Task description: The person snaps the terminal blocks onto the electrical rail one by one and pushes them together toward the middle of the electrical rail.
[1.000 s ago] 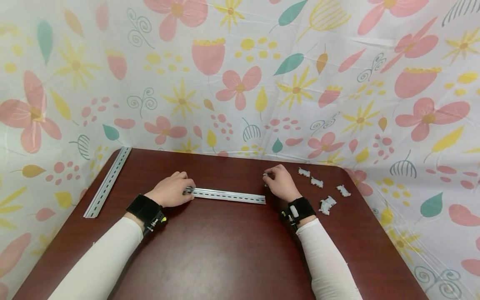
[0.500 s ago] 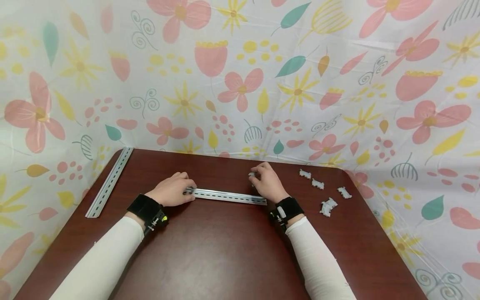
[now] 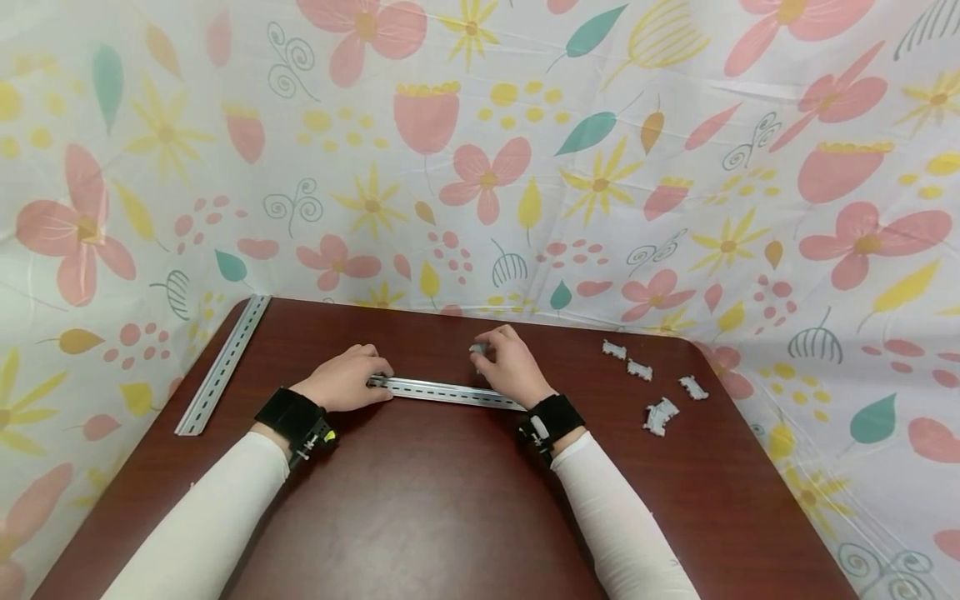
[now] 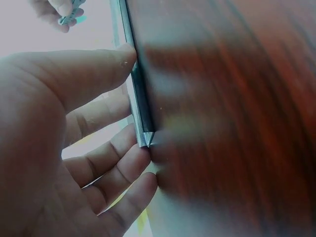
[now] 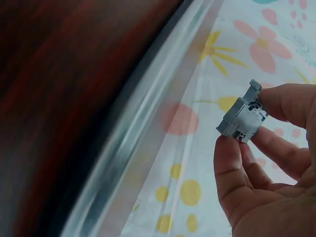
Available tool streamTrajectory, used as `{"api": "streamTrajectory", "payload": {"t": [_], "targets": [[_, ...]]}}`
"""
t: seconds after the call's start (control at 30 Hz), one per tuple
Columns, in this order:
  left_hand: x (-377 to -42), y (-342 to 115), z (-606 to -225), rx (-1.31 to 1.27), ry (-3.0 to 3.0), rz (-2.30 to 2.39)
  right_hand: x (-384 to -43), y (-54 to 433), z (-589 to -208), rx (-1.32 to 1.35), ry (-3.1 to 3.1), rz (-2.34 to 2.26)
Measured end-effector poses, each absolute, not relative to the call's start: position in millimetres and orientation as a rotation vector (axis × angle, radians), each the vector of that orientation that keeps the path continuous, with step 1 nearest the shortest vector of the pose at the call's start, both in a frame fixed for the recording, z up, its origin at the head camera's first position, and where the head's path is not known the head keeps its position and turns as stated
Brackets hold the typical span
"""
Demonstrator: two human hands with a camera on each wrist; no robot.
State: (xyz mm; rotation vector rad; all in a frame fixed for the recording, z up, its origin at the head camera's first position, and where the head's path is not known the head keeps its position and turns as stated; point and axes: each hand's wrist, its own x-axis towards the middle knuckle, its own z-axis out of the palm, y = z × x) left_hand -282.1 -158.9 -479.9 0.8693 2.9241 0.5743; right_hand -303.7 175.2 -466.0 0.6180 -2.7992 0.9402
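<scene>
Slotted metal rail [image 3: 442,390], one: lies crosswise on the dark red table [image 3: 450,508], its left end grasped between thumb and fingers of the left hand [image 3: 340,381].

Small grey piece [image 5: 244,118], one: pinched by the fingertips of the right hand [image 3: 516,368], raised near the rail, on its far side in the head view, and not touching it.

Loose grey pieces [image 3: 640,370], several: on the table's right side (two lie so close that they may overlap).

Second slotted rail [image 3: 223,367], one: along the table's left edge, untouched.

Step in hand, by judgement: positioning the pinched piece for the rail while the left hand steadies it; no piece shows fitted along the visible length.

Next move, by judgement: calls for turning the piece to suit the rail's edges, aligning it, then pressing, against a firm left-hand hold.
</scene>
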Motion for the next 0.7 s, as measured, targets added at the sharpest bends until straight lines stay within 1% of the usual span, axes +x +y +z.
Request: {"api": "streamTrajectory", "payload": {"t": [0.43,0.7], "targets": [[-281.6,-158.2,-477.2,0.855,2.935,0.647,-296.8,158.6,-467.7,0.789,-2.734,0.937],[-284.5,-150.8,-476.9,0.787,2.993,0.884,-290.1,143.9,-468.6,0.862,-2.737,0.945]]}}
